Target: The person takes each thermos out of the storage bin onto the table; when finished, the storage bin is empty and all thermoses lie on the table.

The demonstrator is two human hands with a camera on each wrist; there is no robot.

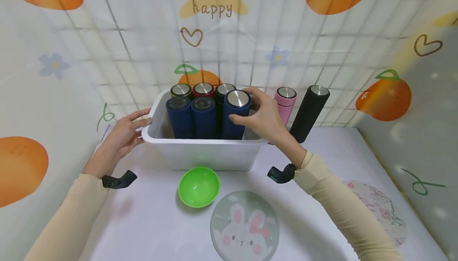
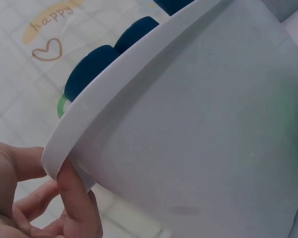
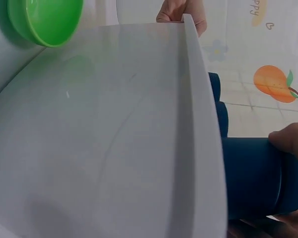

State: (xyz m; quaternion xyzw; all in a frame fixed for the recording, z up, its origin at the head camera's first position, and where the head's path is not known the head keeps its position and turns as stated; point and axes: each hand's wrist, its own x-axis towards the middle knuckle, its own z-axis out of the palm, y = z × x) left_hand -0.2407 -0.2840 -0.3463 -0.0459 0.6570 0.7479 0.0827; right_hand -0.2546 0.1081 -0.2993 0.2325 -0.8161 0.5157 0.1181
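My right hand grips a dark blue thermos bottle near its steel-topped lid, thumb on the near side. The bottle stands upright within the white plastic bin, higher than the two blue thermos bottles to its left. In the right wrist view, the thumb presses on the held bottle. My left hand pinches the bin's left rim, as the left wrist view shows with fingers on both sides of the rim. Behind the blue bottles stand several dark-bodied thermoses; their lower parts are hidden.
Right of the bin stand a pink thermos, partly behind my right hand, and a tall black thermos. In front are a green bowl and a round rabbit mat. Another round mat lies beyond my right sleeve.
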